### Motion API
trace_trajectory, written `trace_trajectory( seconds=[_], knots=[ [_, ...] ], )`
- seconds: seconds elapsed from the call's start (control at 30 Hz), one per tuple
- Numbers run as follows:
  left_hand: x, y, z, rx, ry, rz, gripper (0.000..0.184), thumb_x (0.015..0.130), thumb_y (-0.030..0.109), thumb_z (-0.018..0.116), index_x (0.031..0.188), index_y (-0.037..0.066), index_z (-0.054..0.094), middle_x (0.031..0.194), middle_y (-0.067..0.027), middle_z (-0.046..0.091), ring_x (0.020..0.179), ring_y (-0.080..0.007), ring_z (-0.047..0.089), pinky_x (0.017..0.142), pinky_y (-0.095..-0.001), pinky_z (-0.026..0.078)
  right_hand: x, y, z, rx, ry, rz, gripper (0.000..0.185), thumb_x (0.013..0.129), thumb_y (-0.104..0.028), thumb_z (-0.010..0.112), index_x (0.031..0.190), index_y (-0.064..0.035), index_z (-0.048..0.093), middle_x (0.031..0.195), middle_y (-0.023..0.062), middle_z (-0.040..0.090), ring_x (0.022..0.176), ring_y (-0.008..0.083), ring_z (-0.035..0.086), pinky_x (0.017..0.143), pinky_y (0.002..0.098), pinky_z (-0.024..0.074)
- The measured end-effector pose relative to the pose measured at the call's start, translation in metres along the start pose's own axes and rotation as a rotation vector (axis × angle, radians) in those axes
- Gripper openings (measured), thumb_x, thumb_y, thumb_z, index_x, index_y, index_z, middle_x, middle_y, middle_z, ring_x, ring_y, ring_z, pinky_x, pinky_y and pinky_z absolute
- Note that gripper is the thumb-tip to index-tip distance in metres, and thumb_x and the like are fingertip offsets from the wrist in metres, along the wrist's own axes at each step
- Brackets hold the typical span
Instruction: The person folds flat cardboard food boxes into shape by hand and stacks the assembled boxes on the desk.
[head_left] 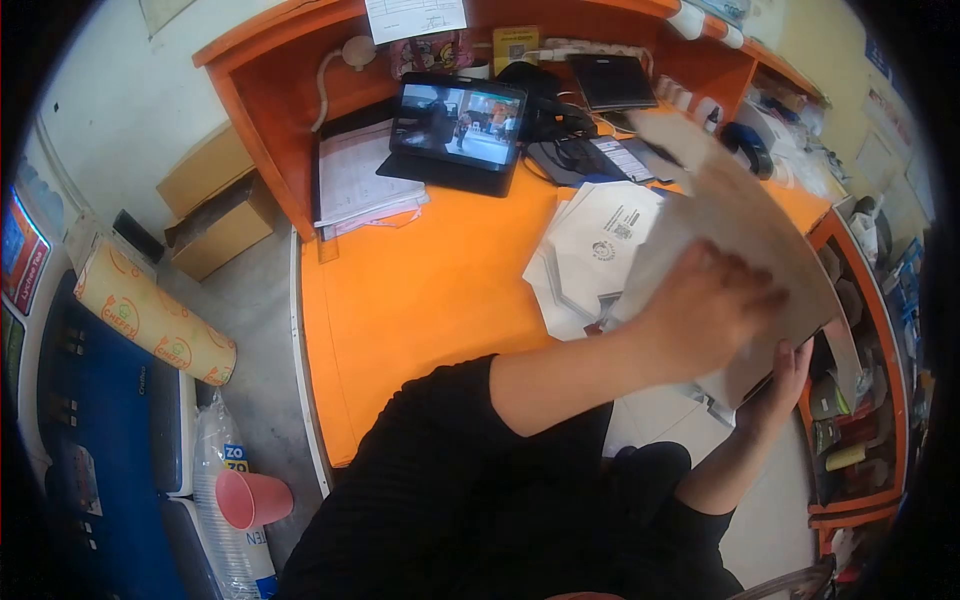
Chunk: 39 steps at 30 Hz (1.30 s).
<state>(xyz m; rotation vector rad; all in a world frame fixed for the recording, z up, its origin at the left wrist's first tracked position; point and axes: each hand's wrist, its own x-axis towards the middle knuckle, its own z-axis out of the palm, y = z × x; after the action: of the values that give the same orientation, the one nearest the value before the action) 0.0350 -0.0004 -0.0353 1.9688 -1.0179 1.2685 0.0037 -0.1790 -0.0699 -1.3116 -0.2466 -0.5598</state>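
A large brown paper sheet or bag [745, 215], blurred along its top, stands tilted over the right end of the orange desk. Across its face lies my left hand [712, 298], fingers bent and smeared by motion, so their grip is unclear. My right hand [785, 385] is closed round the lower right edge of the brown paper, thumb up. Beside it, white paper packets [605, 245] with a printed logo and a square code lie in an overlapping pile, partly hidden by the brown paper and my left forearm.
On the orange desk [420, 310] stands a tablet [458, 125] near papers [365, 175], with phones and cables behind the packets. An orange shelf unit [860, 470] is at the right. A pink cup [255, 500], a patterned roll [155, 315] and an open carton [222, 225] are at the left.
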Motion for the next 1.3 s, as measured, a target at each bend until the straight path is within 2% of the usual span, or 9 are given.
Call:
trace_trajectory(
  seconds=[0.2, 0.4, 0.5, 0.6, 0.7, 0.9, 1.0, 1.13, 1.3],
  knots=[
    [0.027, -0.053, -0.05, 0.417, 0.331, -0.122, 0.024, 0.086, 0.015, 0.066, 0.109, 0.009, 0.068, 0.109, -0.0024, 0.065, 0.101, -0.0245, 0.059, 0.088, -0.0438, 0.039, 0.006, -0.006, -0.039, -0.143, -0.008, -0.053, 0.081, 0.084, -0.039, 0.07, 0.146, 0.0018, 0.037, 0.142, 0.0137, 0.047, 0.129, 0.0257, 0.047, 0.107, 0.0379, 0.0367],
    [0.017, -0.06, -0.047, 0.215, 0.115, -0.235, 0.021, 0.088, 0.015, 0.067, 0.107, 0.006, 0.068, 0.096, -0.0075, 0.066, 0.087, -0.026, 0.064, 0.081, -0.0417, 0.045, 0.008, -0.008, -0.039, -0.106, 0.018, -0.06, 0.093, 0.078, -0.046, 0.074, 0.147, 0.0016, 0.035, 0.149, 0.0157, 0.042, 0.135, 0.0267, 0.043, 0.112, 0.0404, 0.0344],
    [0.022, -0.048, -0.045, -0.116, 0.052, -0.572, 0.017, 0.091, 0.015, 0.065, 0.102, 0.002, 0.066, 0.09, -0.0118, 0.067, 0.077, -0.0326, 0.065, 0.072, -0.0396, 0.049, 0.007, -0.004, -0.039, -0.1, 0.028, -0.034, 0.094, 0.078, -0.046, 0.076, 0.147, 0.002, 0.035, 0.147, 0.0158, 0.044, 0.132, 0.0257, 0.046, 0.111, 0.0396, 0.0348],
    [0.012, -0.06, -0.033, 0.04, 0.057, -0.365, 0.017, 0.094, 0.015, 0.062, 0.101, -0.001, 0.061, 0.087, -0.0173, 0.068, 0.076, -0.0365, 0.066, 0.064, -0.04, 0.05, 0.006, -0.006, -0.03, -0.105, 0.0, -0.066, 0.094, 0.078, -0.047, 0.076, 0.147, 0.0029, 0.035, 0.145, 0.0157, 0.045, 0.13, 0.0249, 0.049, 0.111, 0.0387, 0.035],
    [0.013, -0.049, -0.026, -0.155, -0.048, -0.655, 0.018, 0.096, 0.015, 0.059, 0.103, -0.002, 0.057, 0.084, -0.021, 0.068, 0.077, -0.0374, 0.068, 0.067, -0.0423, 0.051, 0.005, 0.001, -0.028, -0.113, 0.007, -0.11, 0.092, 0.08, -0.045, 0.074, 0.147, 0.004, 0.034, 0.145, 0.0149, 0.046, 0.129, 0.0259, 0.05, 0.11, 0.0381, 0.0358],
    [0.012, -0.032, -0.024, -0.314, -0.005, -0.582, 0.017, 0.097, 0.014, 0.056, 0.104, -0.002, 0.056, 0.084, -0.0229, 0.068, 0.076, -0.0387, 0.068, 0.068, -0.0444, 0.051, 0.0, 0.003, -0.028, -0.087, 0.11, -0.107, 0.084, 0.083, -0.04, 0.072, 0.147, 0.0022, 0.036, 0.146, 0.0157, 0.043, 0.13, 0.0273, 0.048, 0.11, 0.0391, 0.0351],
    [0.009, -0.036, -0.017, -0.203, -0.291, -0.683, 0.019, 0.097, 0.016, 0.055, 0.104, -0.002, 0.058, 0.084, -0.023, 0.068, 0.078, -0.0386, 0.068, 0.07, -0.0462, 0.051, -0.004, 0.001, -0.028, -0.157, 0.112, -0.073, 0.078, 0.086, -0.038, 0.069, 0.146, 0.0009, 0.037, 0.147, 0.0169, 0.043, 0.132, 0.027, 0.047, 0.11, 0.0394, 0.0355],
    [-0.016, -0.051, 0.015, -0.125, -0.364, -0.665, 0.026, 0.096, 0.023, 0.055, 0.104, -0.001, 0.061, 0.078, -0.0216, 0.067, 0.075, -0.0392, 0.066, 0.072, -0.0492, 0.051, -0.003, 0.011, -0.033, -0.263, 0.102, -0.123, 0.07, 0.09, -0.038, 0.065, 0.143, 0.001, 0.041, 0.144, 0.0173, 0.046, 0.129, 0.0268, 0.048, 0.108, 0.0384, 0.0375],
    [-0.005, -0.057, -0.005, -0.452, -0.489, -0.62, 0.049, 0.091, 0.029, 0.064, 0.13, 0.002, 0.05, 0.119, -0.0225, 0.062, 0.114, -0.0379, 0.058, 0.098, -0.0448, 0.046, 0.001, 0.001, -0.045, 0.014, 0.184, 0.132, 0.062, 0.093, -0.041, 0.059, 0.139, 0.0004, 0.047, 0.135, 0.015, 0.053, 0.122, 0.0255, 0.054, 0.102, 0.0375, 0.043]
  ],
)
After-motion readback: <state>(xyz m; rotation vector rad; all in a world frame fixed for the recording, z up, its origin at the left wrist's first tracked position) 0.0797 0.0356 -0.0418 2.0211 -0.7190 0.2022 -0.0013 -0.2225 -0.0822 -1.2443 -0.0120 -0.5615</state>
